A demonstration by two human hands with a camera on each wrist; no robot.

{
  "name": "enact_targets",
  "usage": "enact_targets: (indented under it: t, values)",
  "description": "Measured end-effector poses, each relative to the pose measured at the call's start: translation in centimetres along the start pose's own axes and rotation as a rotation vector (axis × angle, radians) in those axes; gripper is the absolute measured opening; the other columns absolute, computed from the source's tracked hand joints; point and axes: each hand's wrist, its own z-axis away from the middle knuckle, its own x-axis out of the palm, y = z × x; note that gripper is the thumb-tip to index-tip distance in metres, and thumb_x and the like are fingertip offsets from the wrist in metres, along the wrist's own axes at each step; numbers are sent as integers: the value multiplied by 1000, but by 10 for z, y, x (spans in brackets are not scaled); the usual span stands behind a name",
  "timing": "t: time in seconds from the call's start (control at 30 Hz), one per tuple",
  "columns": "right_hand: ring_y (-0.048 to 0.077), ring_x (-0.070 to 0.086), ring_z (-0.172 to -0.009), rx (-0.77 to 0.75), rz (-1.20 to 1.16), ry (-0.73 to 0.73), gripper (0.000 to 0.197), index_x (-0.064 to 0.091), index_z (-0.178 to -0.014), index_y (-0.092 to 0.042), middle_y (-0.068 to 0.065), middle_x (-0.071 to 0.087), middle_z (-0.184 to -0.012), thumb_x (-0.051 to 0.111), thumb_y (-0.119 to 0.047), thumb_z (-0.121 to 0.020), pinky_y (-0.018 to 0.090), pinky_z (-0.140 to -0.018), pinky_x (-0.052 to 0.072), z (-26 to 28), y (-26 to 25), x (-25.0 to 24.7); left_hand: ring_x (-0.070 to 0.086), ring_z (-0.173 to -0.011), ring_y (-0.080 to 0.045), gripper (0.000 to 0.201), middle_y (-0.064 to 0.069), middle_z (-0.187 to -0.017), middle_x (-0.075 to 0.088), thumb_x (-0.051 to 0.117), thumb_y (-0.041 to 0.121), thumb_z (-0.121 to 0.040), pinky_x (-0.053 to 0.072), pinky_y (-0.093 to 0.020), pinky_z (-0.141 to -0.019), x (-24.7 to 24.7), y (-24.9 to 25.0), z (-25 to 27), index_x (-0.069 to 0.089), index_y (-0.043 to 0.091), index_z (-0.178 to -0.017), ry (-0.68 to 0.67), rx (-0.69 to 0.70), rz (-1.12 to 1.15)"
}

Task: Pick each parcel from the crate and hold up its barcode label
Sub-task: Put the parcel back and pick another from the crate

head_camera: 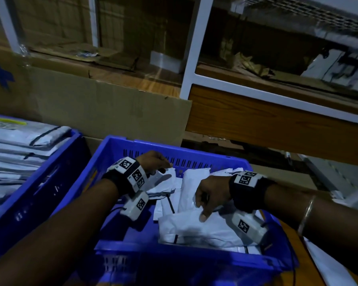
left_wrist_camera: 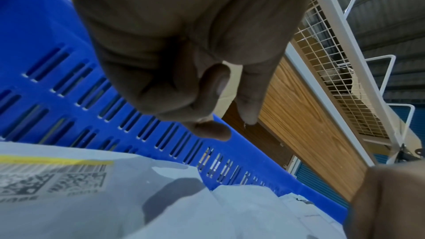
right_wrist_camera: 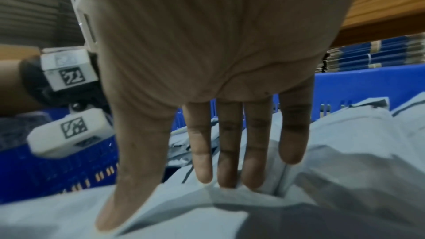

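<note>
Crate (head_camera: 120,147) of blue plastic holds a loose heap of white poly-mailer parcels. Right hand (head_camera: 210,195), fingers straight, presses into the nearest parcel (head_camera: 194,228) at the crate's near wall, fingertips (right_wrist_camera: 227,179) digging at a fold. Left hand (head_camera: 153,162) hovers by the crate's far wall with fingers loosely curled and empty above a parcel whose barcode label (left_wrist_camera: 52,179) faces up. Risk: slick, overlapping film may let two parcels lift together, or a one-fold pinch may slip, dropping the parcel label-down.
</note>
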Motion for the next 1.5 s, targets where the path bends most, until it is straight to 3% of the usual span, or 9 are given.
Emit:
enact_targets:
  t: [0.27, 0.47, 0.73, 0.87, 0.97, 1.1, 1.27, 1.37, 1.5]
  values:
    - [6, 56, -78, 13, 16, -20, 49, 65, -112, -19, -6, 64, -93, 84, -42, -72, 13, -64, 41, 0, 2, 9, 48, -41, -2, 17, -3, -75, 63, 63, 22, -93, 34, -17, -41, 3, 8, 8, 68, 6, -96, 49, -1, -38]
    - [5, 52, -70, 35, -29, -25, 33, 56, -82, -28, -13, 56, -76, 85, -40, -72, 17, -63, 40, -2, 7, 14, 48, -51, -10, 26, -5, -78, 63, 62, 23, -94, 35, -19, -45, 1, 10, 11, 66, 0, -106, 24, -26, -41]
    - [6, 52, -77, 46, -23, -103, 55, 60, -115, -21, -10, 60, -90, 84, -42, -71, 18, -65, 40, 8, 7, 10, 36, -36, -8, 17, -10, -78, 61, 61, 23, -94, 29, -15, -36, 0, 10, 13, 65, 6, -93, 60, -36, -16]
    - [7, 63, -81, 62, -116, -115, 42, 69, -101, -24, -14, 69, -86, 87, -42, -68, 23, -75, 51, 12, 15, 12, 40, -34, -5, 16, -9, -77, 59, 61, 19, -95, 30, -13, -35, 1, 12, 16, 63, 4, -94, 71, -29, 20]
    - [4, 67, -85, 39, -193, -121, 30, 74, -98, -19, -14, 74, -92, 84, -35, -75, 17, -80, 50, 22, 20, 8, 37, -44, -11, 18, -9, -77, 61, 61, 23, -95, 31, -16, -38, 0, 12, 15, 62, 5, -93, 65, -35, -17]
    - [-3, 65, -74, 32, -263, -75, 20, 73, -97, -19, -11, 75, -90, 81, -25, -80, 14, -68, 50, 40, 27, -9, 32, -38, -10, 21, -9, -75, 60, 61, 26, -95, 29, -17, -37, -1, 10, 10, 61, 5, -90, 49, -37, -51]
    - [26, 71, -95, 15, -330, 81, 30, 74, -101, -18, 5, 75, -103, 81, -35, -77, 48, -84, 58, 49, 37, -39, 34, -30, -8, 26, -8, -65, 56, 60, 33, -94, 26, -18, -37, -4, 7, 5, 63, 8, -87, 55, -25, -70]
    - [19, 70, -92, -10, -294, 243, 35, 74, -107, -13, 5, 74, -106, 78, -36, -81, 39, -87, 56, 52, 30, -52, 32, -33, -13, 40, -5, -55, 60, 53, 44, -95, 25, -21, -40, -3, 8, 4, 66, 6, -92, 37, -51, -40]
    - [19, 70, -94, -73, -312, 465, 33, 69, -106, -31, -3, 74, -105, 78, -46, -77, 43, -84, 56, 49, 23, -64, 24, -29, -12, 69, -11, -45, 58, 33, 63, -95, 17, -18, -34, 0, 14, 11, 60, 5, -69, 26, -72, 172]
